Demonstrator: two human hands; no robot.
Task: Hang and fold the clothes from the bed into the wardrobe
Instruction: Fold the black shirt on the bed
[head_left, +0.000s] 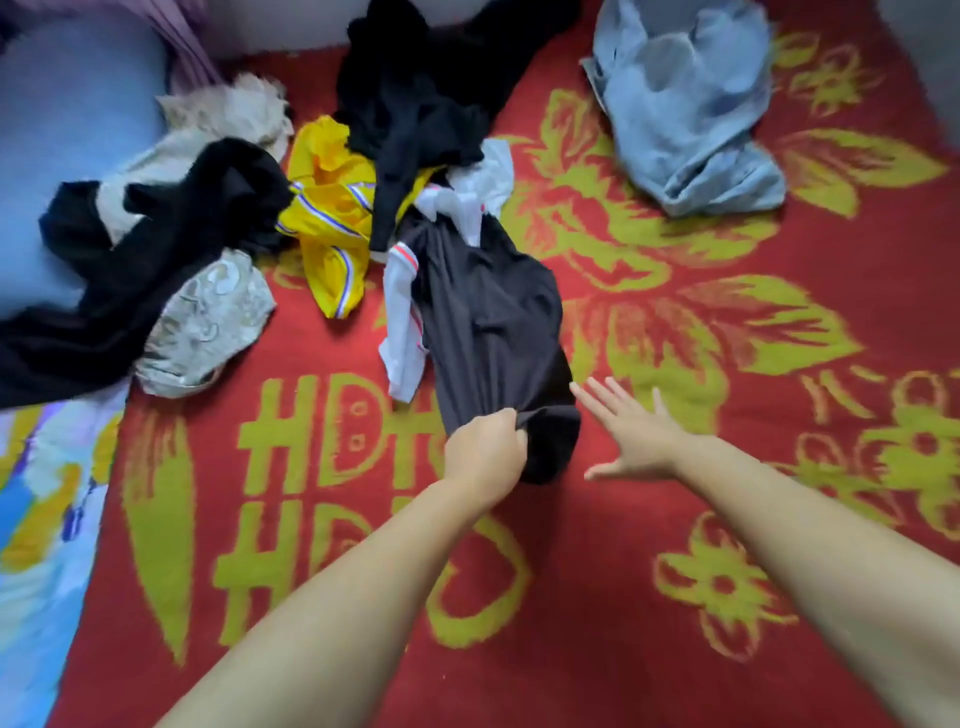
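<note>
The near end of a dark grey garment (488, 322) is being gripped in the curled fingers of the left hand (485, 447) on the red floral blanket (675, 519). The right hand (631, 436) is being held open, fingers spread, just right of the garment. A yellow garment (332, 218) is lying beyond the garment's far left side.
</note>
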